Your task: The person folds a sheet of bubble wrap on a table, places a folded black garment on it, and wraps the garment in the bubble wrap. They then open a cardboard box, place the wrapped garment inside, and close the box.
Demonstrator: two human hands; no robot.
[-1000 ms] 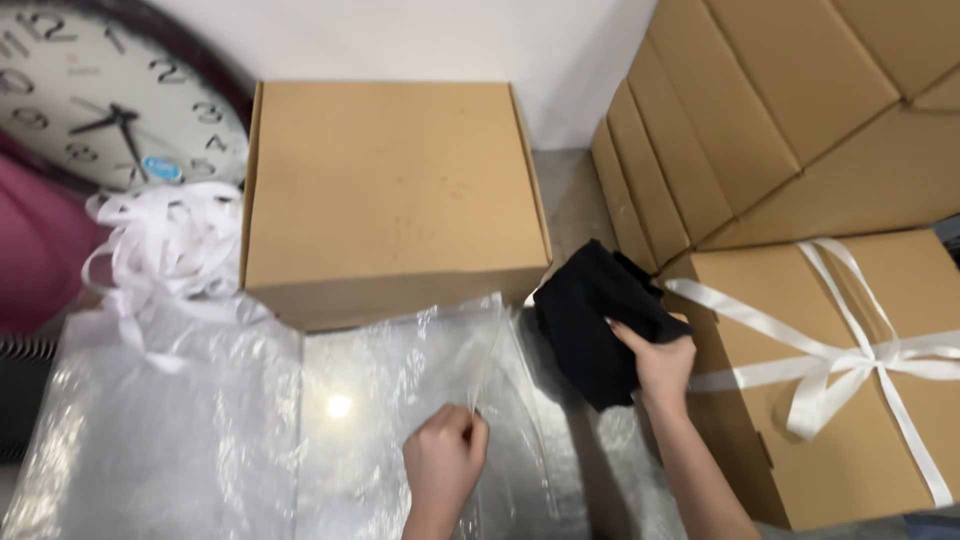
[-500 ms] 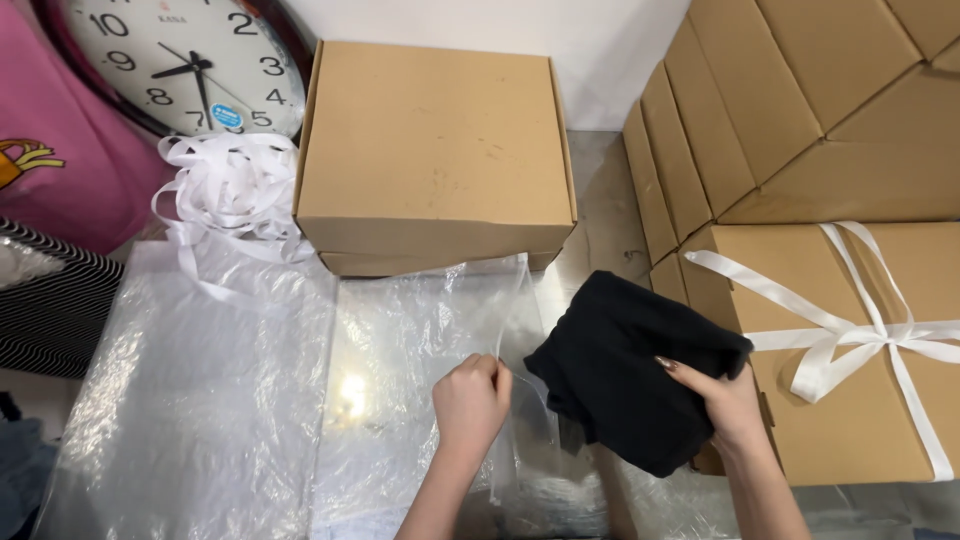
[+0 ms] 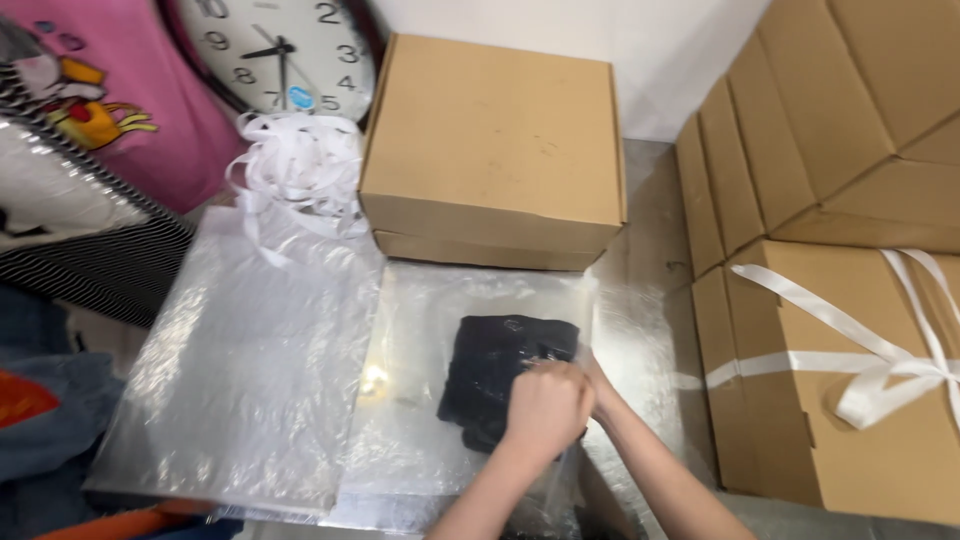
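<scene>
A white wall (image 3: pixel 600 40) rises behind a shiny metal table (image 3: pixel 650 230) that mirrors the overhead light. A round wall clock (image 3: pixel 275 50) leans against the wall at the back left, beside a pink cloth (image 3: pixel 130 100). Flat cardboard boxes (image 3: pixel 800 120) are stacked along the right side, one box (image 3: pixel 850 440) tied with white ribbon (image 3: pixel 880 370).

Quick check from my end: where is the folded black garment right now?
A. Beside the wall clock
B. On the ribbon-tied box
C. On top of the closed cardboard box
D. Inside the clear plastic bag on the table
D: the black garment lies under the glossy film of the clear plastic bag, with the left hand and right hand at its edge.
</scene>
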